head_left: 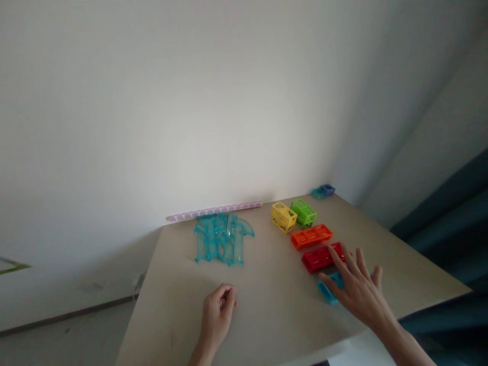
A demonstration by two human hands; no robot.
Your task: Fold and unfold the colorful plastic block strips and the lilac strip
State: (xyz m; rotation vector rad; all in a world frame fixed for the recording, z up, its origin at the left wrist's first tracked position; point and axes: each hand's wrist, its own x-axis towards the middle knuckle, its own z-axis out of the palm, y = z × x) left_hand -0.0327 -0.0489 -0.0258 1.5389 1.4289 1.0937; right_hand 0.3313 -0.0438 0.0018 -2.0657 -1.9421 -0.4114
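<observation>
"Status on the right hand (360, 294)?"

"I am watching it holding its fingers apart over the blue block (327, 291), near right on the table (274, 310); whether it is touching, I cannot tell."

"And the left hand (216, 311)?"

"It is curling its fingers together, near middle; whether around anything, I cannot tell. A red block (315, 260) and an orange block (311, 236) are lying beyond the blue one, teal pieces (219, 239) far left."

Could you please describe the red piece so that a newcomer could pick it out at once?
On the table, look at the openwork pieces toward the right. The red piece lies between the orange piece and the light-blue piece, partly hidden by the right hand; it alone is red.
</observation>
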